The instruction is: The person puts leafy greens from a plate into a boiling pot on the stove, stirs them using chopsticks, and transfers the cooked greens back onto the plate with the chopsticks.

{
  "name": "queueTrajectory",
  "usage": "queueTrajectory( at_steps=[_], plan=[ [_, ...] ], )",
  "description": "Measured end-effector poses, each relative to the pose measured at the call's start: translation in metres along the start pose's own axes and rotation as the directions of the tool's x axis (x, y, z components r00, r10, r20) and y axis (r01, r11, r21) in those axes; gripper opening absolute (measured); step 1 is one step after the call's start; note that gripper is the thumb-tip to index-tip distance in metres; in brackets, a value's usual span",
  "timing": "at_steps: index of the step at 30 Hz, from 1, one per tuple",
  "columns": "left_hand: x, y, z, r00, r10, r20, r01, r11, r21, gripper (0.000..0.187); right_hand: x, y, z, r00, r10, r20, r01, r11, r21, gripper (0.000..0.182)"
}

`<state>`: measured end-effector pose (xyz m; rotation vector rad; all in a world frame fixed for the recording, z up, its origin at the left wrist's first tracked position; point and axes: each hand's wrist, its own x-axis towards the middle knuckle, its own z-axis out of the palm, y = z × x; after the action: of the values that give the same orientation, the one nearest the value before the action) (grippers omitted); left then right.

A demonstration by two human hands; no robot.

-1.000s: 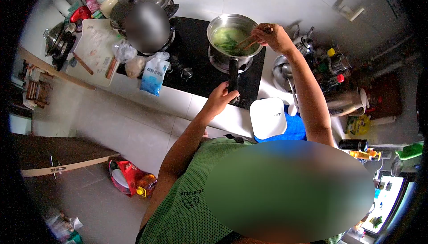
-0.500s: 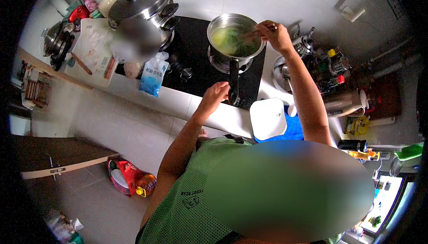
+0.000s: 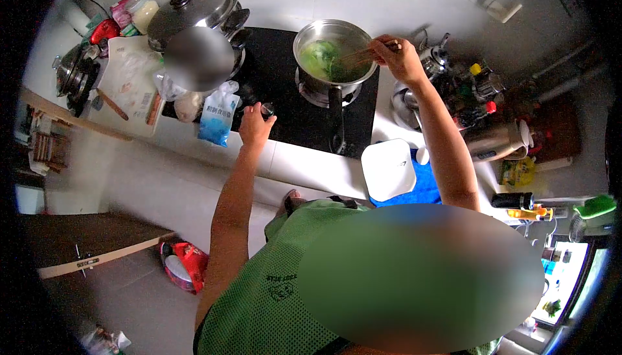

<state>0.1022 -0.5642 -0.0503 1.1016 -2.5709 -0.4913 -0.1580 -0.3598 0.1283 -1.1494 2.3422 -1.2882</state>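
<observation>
My right hand (image 3: 396, 58) is closed around wooden chopsticks (image 3: 355, 55), whose tips reach into the saucepan (image 3: 303, 49). Inside that pan, leafy greens (image 3: 322, 57) lie in pale green liquid. It sits on the right burner of the black cooktop (image 3: 295, 121), its dark handle (image 3: 335, 112) pointing toward me. At the cooktop's front edge, my left hand (image 3: 255, 125) has its fingers around a control knob (image 3: 267, 110). Left of this hand stands a blue and white plastic bag (image 3: 218, 118) with printed characters.
A large lidded pot (image 3: 194, 14) stands at the back left, beside a white cutting board (image 3: 131, 76) with a knife (image 3: 113, 104). On the right, a white container (image 3: 387, 170) rests on a blue cloth (image 3: 424, 183). Bottles and a kettle (image 3: 499, 142) line the right counter.
My left hand has moved left from beside the pan handle to the control knob. My right hand still holds the chopsticks in the pan, and the greens have shifted.
</observation>
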Motion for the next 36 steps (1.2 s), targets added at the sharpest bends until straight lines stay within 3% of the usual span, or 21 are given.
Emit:
queueTrajectory(
  at_steps=[4, 7, 10, 19, 22, 25, 30, 36],
  plan=[
    [0.010, -0.016, 0.014, 0.999, 0.029, 0.022, -0.030, 0.998, 0.048, 0.046, -0.006, 0.009, 0.006, 0.997, -0.075, 0.019, 0.074, 0.994, 0.076, 0.027],
    [0.013, -0.010, 0.007, 0.998, 0.061, -0.008, -0.061, 0.997, 0.056, 0.046, -0.011, 0.009, 0.005, 0.996, -0.088, -0.018, 0.087, 0.996, -0.026, 0.028],
    [0.014, -0.006, 0.001, 0.997, 0.066, -0.026, -0.064, 0.996, 0.056, 0.046, -0.022, -0.007, 0.001, 0.998, -0.017, -0.060, 0.024, 0.993, 0.112, 0.028],
    [0.017, -0.010, 0.000, 0.995, 0.095, -0.014, -0.095, 0.995, 0.019, 0.040, -0.036, -0.010, 0.003, 0.991, 0.012, -0.131, -0.001, 0.996, 0.084, 0.023],
    [0.017, -0.010, -0.003, 0.995, 0.104, 0.001, -0.104, 0.994, 0.024, 0.038, -0.043, -0.017, 0.008, 0.990, -0.006, -0.139, 0.034, 0.979, 0.200, 0.022],
    [0.020, -0.015, 0.001, 0.992, 0.127, -0.006, -0.127, 0.992, 0.019, 0.037, -0.050, -0.019, 0.012, 0.975, 0.032, -0.221, 0.004, 0.987, 0.163, 0.021],
    [0.021, -0.017, 0.003, 0.989, 0.147, -0.010, -0.147, 0.989, 0.017, 0.037, -0.064, -0.016, 0.019, 0.945, 0.145, -0.292, -0.044, 0.944, 0.326, 0.021],
    [0.021, -0.014, -0.003, 0.988, 0.154, -0.004, -0.154, 0.988, 0.018, 0.036, -0.077, -0.007, 0.019, 0.936, 0.204, -0.285, -0.084, 0.920, 0.382, 0.023]
  ],
)
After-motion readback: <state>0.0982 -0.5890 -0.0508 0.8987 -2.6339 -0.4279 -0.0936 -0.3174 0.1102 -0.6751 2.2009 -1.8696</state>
